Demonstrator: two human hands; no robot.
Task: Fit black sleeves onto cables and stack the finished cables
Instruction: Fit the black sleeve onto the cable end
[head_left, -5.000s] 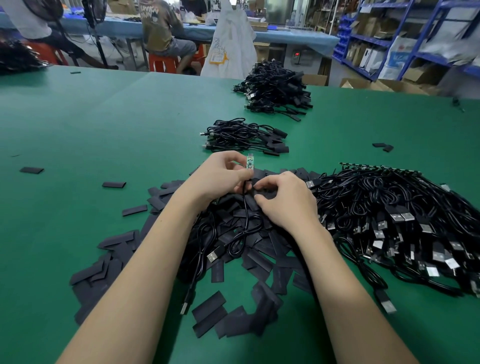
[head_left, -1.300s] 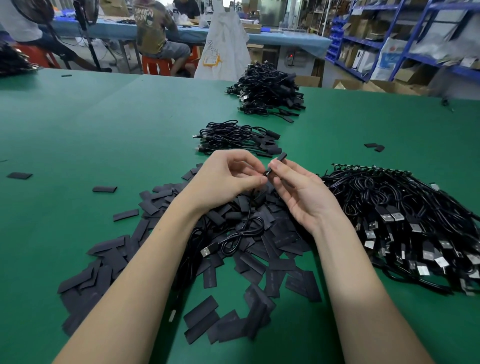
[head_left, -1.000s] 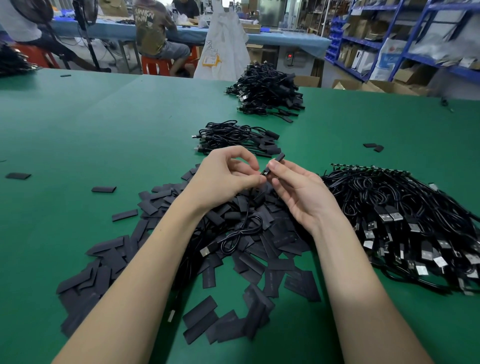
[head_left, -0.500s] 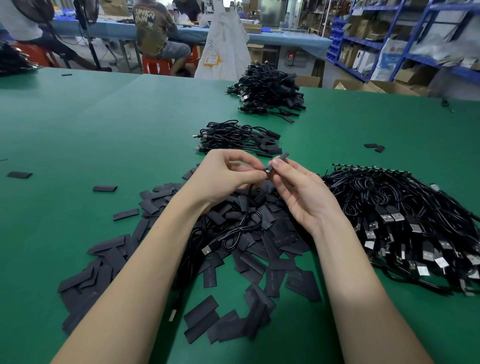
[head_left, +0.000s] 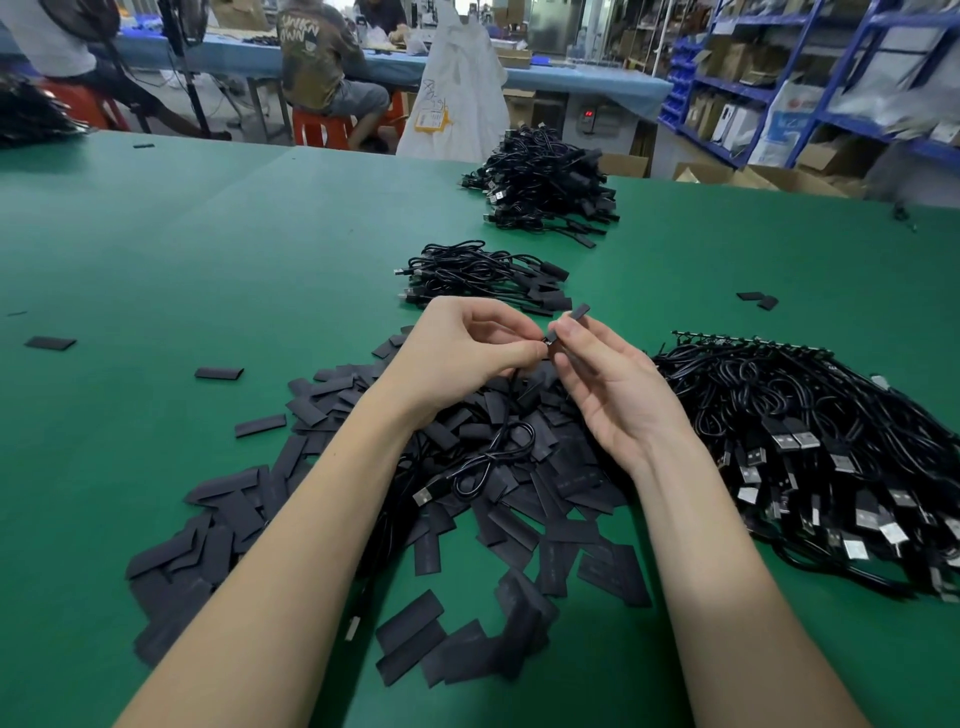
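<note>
My left hand (head_left: 467, 358) pinches the end of a black cable (head_left: 493, 457), which hangs down and loops over a heap of flat black sleeves (head_left: 524, 499). My right hand (head_left: 608, 384) pinches a black sleeve (head_left: 577, 313) that sticks up past its fingertips. The two hands meet fingertip to fingertip above the heap; the cable's end between them is mostly hidden. A small stack of sleeved cables (head_left: 483, 275) lies just beyond the hands. A big pile of bare cables (head_left: 810, 436) with USB plugs lies at the right.
A larger cable stack (head_left: 545, 187) sits farther back on the green table (head_left: 208, 249). Loose sleeves (head_left: 218, 372) lie scattered at the left and far right. People sit at a blue table behind; blue shelves with boxes stand at the right.
Five seconds ago both hands worked low on the heap with a green board end showing. Since then they rose; over the last second they stay nearly still, fingertips closing together.
</note>
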